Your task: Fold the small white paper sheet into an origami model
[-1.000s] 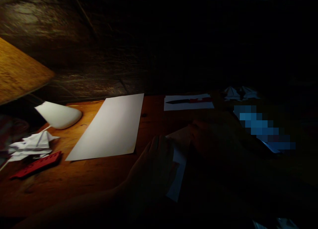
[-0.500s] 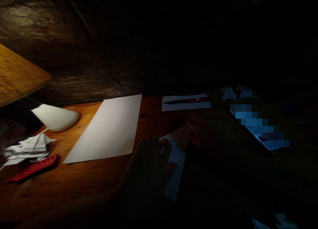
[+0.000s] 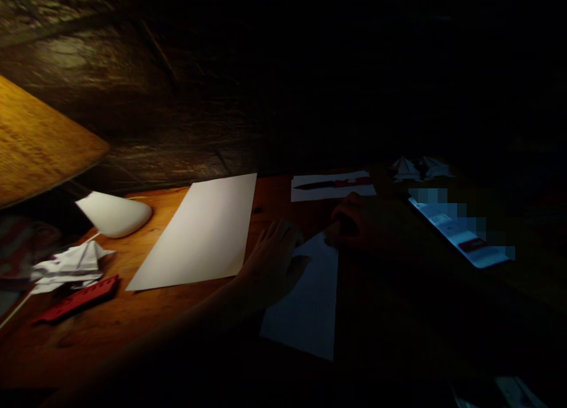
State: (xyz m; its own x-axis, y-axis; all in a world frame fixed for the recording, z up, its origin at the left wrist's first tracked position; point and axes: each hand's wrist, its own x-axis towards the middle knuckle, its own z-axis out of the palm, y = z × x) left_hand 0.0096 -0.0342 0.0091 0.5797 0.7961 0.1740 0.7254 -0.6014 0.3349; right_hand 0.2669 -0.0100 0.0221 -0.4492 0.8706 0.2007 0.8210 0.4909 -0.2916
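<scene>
A white paper sheet (image 3: 305, 307) is pressed on the wooden desk (image 3: 133, 331) by the spread left hand (image 3: 272, 260); the right hand (image 3: 358, 225) lies at its top edge, its grip too dark to be told. Beyond, a blank sheet (image 3: 195, 231), a black-and-red knife (image 3: 332, 183) and a phone (image 3: 460, 231), its screen blurred and unreadable, are seen.

No words can be read anywhere: the screen of the smartphone (image 3: 460, 231) at the far right of the tabletop (image 3: 177, 337) is pixelated — and the marks on the red plastic strip (image 3: 75, 299) at near left are too small to make out.
</scene>
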